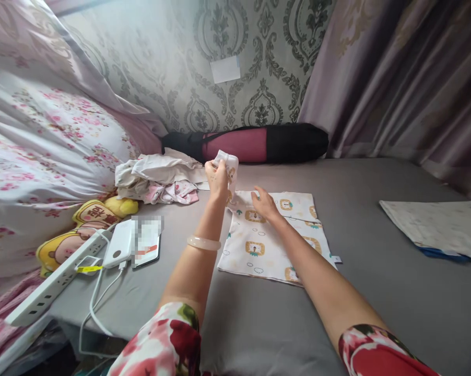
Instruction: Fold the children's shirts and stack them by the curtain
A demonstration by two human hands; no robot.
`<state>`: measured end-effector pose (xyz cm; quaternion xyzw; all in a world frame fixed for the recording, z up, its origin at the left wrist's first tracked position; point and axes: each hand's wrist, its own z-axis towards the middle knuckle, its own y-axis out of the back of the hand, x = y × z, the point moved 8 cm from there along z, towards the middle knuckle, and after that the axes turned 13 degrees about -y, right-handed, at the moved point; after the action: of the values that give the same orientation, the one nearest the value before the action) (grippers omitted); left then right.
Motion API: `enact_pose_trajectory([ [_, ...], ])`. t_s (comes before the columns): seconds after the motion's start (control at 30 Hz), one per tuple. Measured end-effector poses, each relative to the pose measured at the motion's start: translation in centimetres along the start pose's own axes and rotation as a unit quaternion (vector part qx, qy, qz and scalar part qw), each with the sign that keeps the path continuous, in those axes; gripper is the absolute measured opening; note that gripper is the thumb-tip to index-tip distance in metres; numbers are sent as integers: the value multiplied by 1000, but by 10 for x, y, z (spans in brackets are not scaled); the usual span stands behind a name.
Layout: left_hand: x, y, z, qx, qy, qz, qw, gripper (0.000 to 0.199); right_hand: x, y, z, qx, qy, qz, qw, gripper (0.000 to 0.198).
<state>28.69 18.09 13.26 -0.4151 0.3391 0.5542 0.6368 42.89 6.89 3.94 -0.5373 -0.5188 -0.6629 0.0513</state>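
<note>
Cloth (255,235) with lion print lies nearly flat on the grey sheet (361,198), squarely in front of the person, where both arms reach it with little sideways stretch. Left hand (218,180) pinches a raised flap (232,169) at the cloth's far left, thumb against fingers; a grip this small probably lifts the edge without dragging the rest. Whether the flap is a sleeve or a corner, cannot tell. Right hand (263,203) is palm down over the upper part, fingers loosely spread and slightly bent — seemingly to steady the fabric near the lift, though actual pressure cannot be judged. A small tag (336,259) sticks out at the right edge. Crumpled pile (161,177) sits beyond the left arm, folded cloth (435,224) well apart at right; the gap between them gives the print room to lie out. Power bank (118,243) and phone (147,243) lie side by side near the power strip (59,277) — likely for the short cable run, a white plug (122,265) being seated in the bank's near end.
</note>
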Motion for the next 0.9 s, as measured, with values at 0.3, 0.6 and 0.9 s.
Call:
enact_pose_trajectory([
  [0.3, 10, -60, -72, 83, 8, 13, 996, 12, -73, 32, -13, 91, -245, 499, 826, 37],
  [0.6, 26, -97, -133, 252, -2, 42, 967, 21, -84, 40, -8, 126, -192, 442, 867, 71],
  [0.9, 51, -32, -72, 203, -44, 191, 959, 25, -88, 40, -8, 122, -230, 550, 794, 31],
])
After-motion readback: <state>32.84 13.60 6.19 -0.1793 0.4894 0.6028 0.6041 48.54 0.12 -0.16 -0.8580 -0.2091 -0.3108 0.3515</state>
